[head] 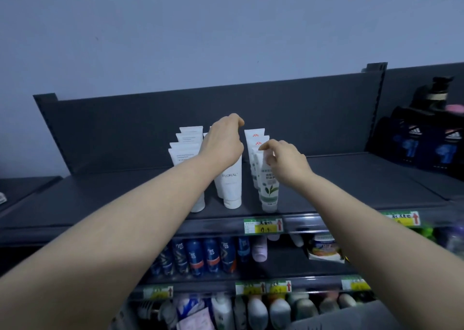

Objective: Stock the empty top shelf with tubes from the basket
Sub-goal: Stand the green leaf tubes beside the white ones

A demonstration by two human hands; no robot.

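The green tube [270, 191] stands upright, cap down, on the top shelf [100, 199], its long axis running straight down from my right grip [283, 159], the nearer one. That grip pinches the tube's top crimp. My left grip [223, 141] arches over the FLORAL tube [232, 184]. Its fingertips are hidden, so I cannot tell its hold.

Setting: retail shop, toiletries section. Evidence: dark metal shelving unit with back panel [301, 118], three tiers visible. Green-and-yellow price labels [263, 225] with red arrows run along the shelves' front edges. Like goods stand in rows: white tubes [232, 179] on top shelf [100, 199], blue cans [195, 254] below, pale bottles [256, 312] on lowest tier. Dark boxed sets [426, 144] at top shelf's right end.
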